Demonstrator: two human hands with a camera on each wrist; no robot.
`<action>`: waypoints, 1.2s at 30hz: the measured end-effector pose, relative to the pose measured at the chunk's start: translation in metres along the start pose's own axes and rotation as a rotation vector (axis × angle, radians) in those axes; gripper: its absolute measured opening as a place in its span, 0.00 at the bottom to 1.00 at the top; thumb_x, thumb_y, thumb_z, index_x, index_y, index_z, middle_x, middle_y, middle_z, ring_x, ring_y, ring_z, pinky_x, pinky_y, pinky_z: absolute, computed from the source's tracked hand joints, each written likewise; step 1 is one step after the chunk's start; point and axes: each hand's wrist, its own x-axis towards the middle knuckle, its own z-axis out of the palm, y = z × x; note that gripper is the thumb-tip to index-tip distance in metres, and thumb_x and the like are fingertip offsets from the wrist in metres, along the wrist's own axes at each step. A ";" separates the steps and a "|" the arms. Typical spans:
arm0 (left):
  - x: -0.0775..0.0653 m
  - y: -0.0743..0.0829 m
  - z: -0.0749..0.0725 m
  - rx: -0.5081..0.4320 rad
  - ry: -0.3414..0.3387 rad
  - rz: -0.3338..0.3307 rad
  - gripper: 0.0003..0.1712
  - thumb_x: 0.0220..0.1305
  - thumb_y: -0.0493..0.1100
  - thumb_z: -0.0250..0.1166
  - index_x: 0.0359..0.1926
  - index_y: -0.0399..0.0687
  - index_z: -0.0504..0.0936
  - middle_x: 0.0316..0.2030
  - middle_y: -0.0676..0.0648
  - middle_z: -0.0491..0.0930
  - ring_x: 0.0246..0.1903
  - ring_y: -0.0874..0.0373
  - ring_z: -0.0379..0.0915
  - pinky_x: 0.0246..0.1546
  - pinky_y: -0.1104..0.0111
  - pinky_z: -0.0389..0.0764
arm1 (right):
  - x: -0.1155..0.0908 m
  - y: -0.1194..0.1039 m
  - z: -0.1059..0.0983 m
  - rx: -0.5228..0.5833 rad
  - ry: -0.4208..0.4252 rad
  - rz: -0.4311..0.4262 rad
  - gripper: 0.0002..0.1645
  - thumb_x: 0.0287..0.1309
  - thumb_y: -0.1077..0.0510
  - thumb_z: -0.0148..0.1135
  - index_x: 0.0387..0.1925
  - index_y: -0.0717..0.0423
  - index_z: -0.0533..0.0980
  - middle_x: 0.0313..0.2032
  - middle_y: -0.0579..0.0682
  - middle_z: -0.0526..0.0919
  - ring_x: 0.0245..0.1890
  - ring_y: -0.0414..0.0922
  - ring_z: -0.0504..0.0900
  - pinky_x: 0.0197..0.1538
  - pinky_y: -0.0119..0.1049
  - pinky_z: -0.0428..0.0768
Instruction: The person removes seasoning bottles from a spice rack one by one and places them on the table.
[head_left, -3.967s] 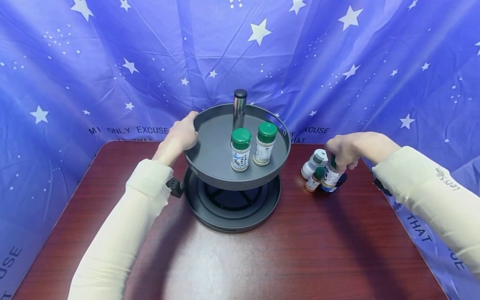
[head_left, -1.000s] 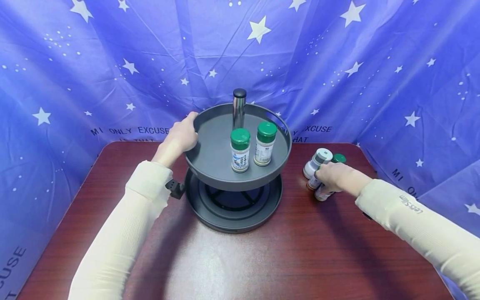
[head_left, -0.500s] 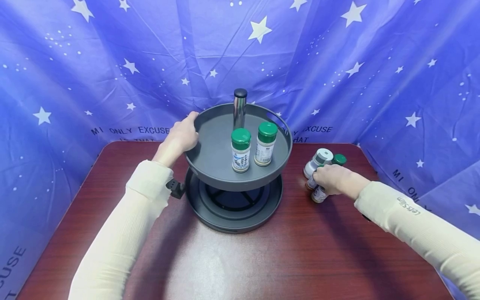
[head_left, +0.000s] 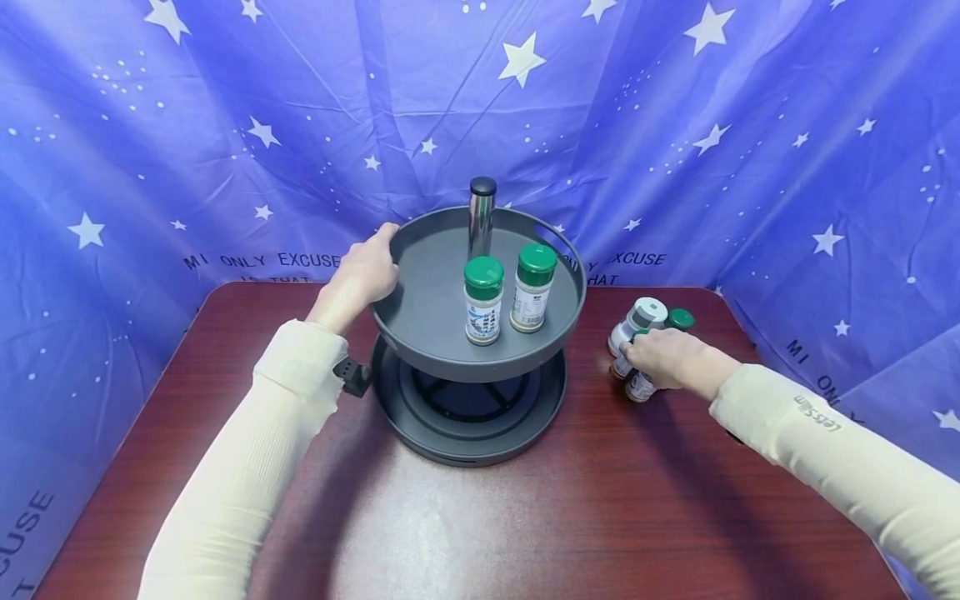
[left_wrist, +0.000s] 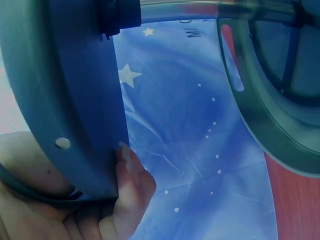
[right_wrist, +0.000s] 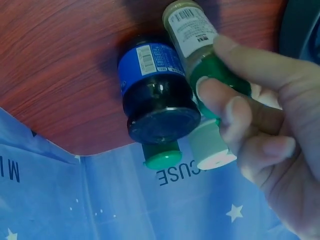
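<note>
Left hand (head_left: 365, 268) on the upper tray (head_left: 420, 329), right hand (head_left: 666, 358) on a jar (right_wrist: 191, 31)

Your left is curled snugly round the tray's rim, and your right thumb and fingers have the jar's green cap (right_wrist: 216, 70) pinched, no real gap. That jar's right of the stand, just beside the dark jar (right_wrist: 155, 95) with the blue label and near the white-capped bottle (head_left: 637, 322). Can't tell if it's touching the table (head_left: 480, 525).

From the head we look forward and down; from the wrists, close past left hand (head_left: 366, 271) to upper tray (head_left: 429, 292), right hand (head_left: 666, 358) to green-capped bottle (right_wrist: 192, 32) — both also in our head view.
</note>
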 end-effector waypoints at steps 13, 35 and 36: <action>0.000 0.000 -0.001 0.002 -0.001 -0.003 0.38 0.67 0.36 0.47 0.76 0.54 0.51 0.68 0.31 0.66 0.64 0.31 0.66 0.62 0.41 0.71 | 0.000 0.025 -0.039 0.597 -0.307 0.210 0.28 0.56 0.49 0.71 0.50 0.65 0.74 0.17 0.52 0.81 0.10 0.39 0.78 0.19 0.36 0.82; -0.002 0.001 -0.001 0.026 -0.006 0.000 0.38 0.68 0.35 0.48 0.77 0.52 0.50 0.71 0.33 0.63 0.67 0.32 0.62 0.65 0.42 0.68 | -0.007 0.055 -0.065 0.527 -0.024 0.162 0.24 0.58 0.45 0.68 0.47 0.59 0.77 0.28 0.45 0.85 0.27 0.39 0.79 0.32 0.37 0.76; -0.002 0.001 -0.001 0.027 -0.006 0.000 0.38 0.68 0.35 0.48 0.77 0.52 0.50 0.71 0.33 0.63 0.67 0.32 0.62 0.65 0.42 0.68 | -0.007 0.057 -0.069 0.528 -0.010 0.165 0.24 0.58 0.45 0.67 0.48 0.59 0.77 0.28 0.45 0.85 0.27 0.39 0.80 0.33 0.38 0.77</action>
